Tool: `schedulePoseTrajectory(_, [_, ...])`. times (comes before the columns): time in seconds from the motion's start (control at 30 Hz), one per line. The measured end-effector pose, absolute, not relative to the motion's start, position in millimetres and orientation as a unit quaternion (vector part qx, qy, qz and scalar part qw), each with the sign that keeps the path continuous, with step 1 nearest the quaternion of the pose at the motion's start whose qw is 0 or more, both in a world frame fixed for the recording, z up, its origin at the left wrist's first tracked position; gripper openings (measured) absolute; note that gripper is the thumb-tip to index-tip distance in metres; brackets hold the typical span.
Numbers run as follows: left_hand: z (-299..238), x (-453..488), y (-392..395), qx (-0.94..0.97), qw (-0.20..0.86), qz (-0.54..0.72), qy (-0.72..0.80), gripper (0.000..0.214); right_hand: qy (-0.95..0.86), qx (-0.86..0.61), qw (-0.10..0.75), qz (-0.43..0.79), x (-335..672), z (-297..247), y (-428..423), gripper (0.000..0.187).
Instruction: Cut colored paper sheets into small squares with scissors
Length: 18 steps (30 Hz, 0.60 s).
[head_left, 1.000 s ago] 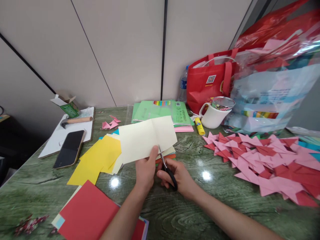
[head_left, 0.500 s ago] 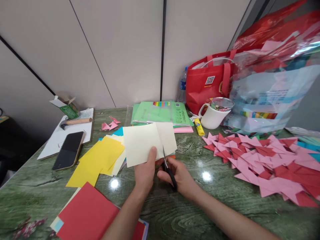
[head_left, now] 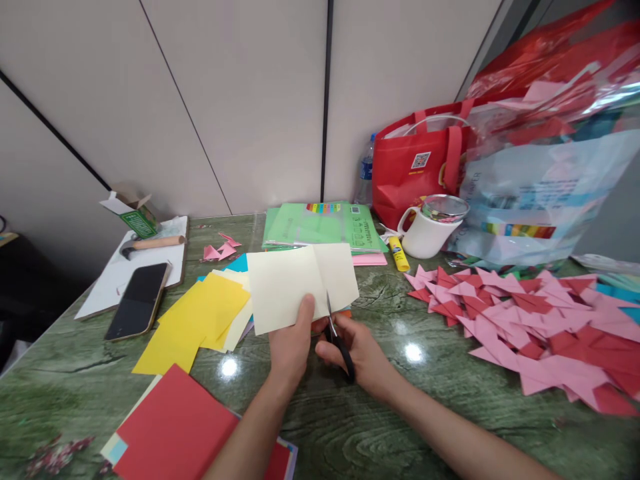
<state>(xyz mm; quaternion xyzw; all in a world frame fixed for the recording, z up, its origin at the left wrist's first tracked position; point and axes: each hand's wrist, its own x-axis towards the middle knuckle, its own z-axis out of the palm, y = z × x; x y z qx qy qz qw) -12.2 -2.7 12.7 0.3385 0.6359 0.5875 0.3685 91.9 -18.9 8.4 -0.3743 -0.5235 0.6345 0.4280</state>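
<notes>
My left hand [head_left: 294,333] pinches a cream sheet of paper [head_left: 283,287] near its lower right, thumb on top. The sheet is held above the table, with its right-hand part [head_left: 341,272] split off along a line and angled away. In my right hand [head_left: 357,350] is a pair of black-handled scissors [head_left: 341,347], fingers wrapped around the handles. Its blades point up at the line between the two paper parts. Left of the hands lie yellow sheets [head_left: 200,310], fanned over cream and blue ones. A red sheet [head_left: 180,423] tops a stack partly under my left forearm.
Folded pink and red paper pieces [head_left: 530,320] cover the right side. A white mug [head_left: 425,233], a yellow glue stick [head_left: 399,253], green paper packs [head_left: 320,227] and a red bag [head_left: 417,160] stand behind. A phone [head_left: 137,300] and a hammer [head_left: 153,244] lie at left.
The right-hand part of the cream paper has swung slightly outward to the right, opening wider from the rest. Both hands have barely moved.
</notes>
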Motion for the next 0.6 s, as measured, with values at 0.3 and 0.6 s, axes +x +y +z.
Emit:
schedulePoseTrajectory(0.3, [8.9, -13.0, -2.5, 0.347, 0.368, 0.586, 0.633, 0.044, -0.504, -0.372, 0.429, 0.651, 90.8, -2.0, -19.0, 0.038])
schedulePoseTrajectory(0.6, [9.1, -12.7, -2.8, 0.354, 0.374, 0.588, 0.624, 0.044, -0.506, -0.386, 0.418, 0.649, 90.4, -0.6, -19.4, 0.033])
